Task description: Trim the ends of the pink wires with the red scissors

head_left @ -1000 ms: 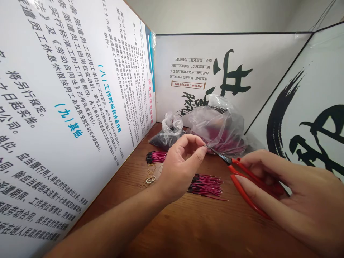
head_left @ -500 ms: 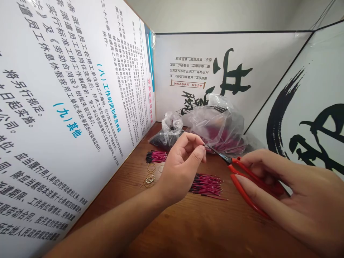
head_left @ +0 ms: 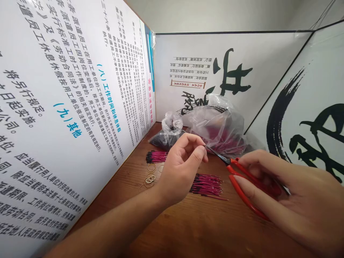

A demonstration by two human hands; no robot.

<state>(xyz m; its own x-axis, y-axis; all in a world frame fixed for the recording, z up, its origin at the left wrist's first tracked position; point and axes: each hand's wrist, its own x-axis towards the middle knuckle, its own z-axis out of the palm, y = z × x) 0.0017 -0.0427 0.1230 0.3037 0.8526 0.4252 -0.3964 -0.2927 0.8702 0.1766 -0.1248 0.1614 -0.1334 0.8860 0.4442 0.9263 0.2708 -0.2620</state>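
My left hand [head_left: 181,166] is raised in a pinch, thumb and forefinger together right at the tips of the black blades. Anything held there is too thin to make out. My right hand [head_left: 292,197] grips red-handled scissors [head_left: 243,182], with the handles partly behind my fingers. Below my left hand lies a loose pile of magenta wires with black ends [head_left: 206,185]. A shorter bundle of the same wires [head_left: 156,156] sits beyond my left wrist.
Several rubber bands [head_left: 149,180] lie on the wooden table [head_left: 182,229]. At the back are a clear plastic bag of magenta wires [head_left: 217,123] and a smaller bag of dark contents [head_left: 163,139]. Printed boards stand at left [head_left: 80,89], back [head_left: 215,71] and right [head_left: 303,118].
My right hand and the scissors have shifted slightly to the left. My left hand has barely moved and its pinch stays at the blade tips.
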